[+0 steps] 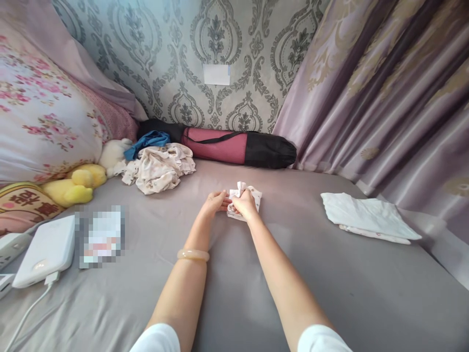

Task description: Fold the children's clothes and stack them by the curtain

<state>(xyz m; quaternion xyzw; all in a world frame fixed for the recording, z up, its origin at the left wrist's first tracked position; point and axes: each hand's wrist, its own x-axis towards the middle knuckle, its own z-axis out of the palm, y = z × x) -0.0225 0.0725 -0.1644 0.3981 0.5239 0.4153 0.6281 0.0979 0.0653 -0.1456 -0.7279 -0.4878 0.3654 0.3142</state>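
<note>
A small white cloth [256,194] with a sparse dotted print lies bunched on the grey bed sheet [293,274]. My right hand [245,203] is closed on it, and a crumpled tuft sticks up above the fingers. My left hand [216,202] is at the cloth's left edge with fingers stretched out towards it; whether they touch it I cannot tell. A pale bangle [193,254] circles my left forearm.
Folded white cloths [366,215] lie at the right. A crumpled pile of printed cloth [161,166], a blue cloth [148,142] and a pink-black rolled bag [216,145] are at the back. Yellow plush [75,186] and a white power bank [47,249] with cable are left.
</note>
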